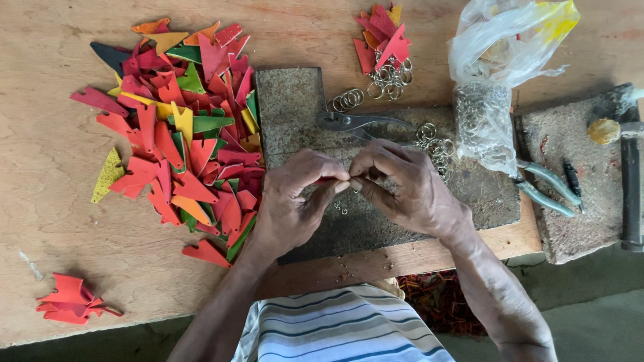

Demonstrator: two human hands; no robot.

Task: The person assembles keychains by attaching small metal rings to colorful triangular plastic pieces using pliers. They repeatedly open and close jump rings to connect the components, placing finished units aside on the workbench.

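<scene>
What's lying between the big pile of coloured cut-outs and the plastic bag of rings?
In the head view: grey slab, loose key rings, pliers, and both hands, left hand, right hand, pinched together.

1. Left hand (290,204) and right hand (407,190) meet, fingers (339,184) pinching a small red piece.
2. Pliers (362,123) lie just beyond the fingers.
3. Coloured cut-outs (181,127) lie left of the fingers on the tabletop (60,221).

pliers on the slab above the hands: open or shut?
Open. The pliers lie flat on the grey slab, their two dark handles spread apart toward the right, untouched by either hand.
</scene>
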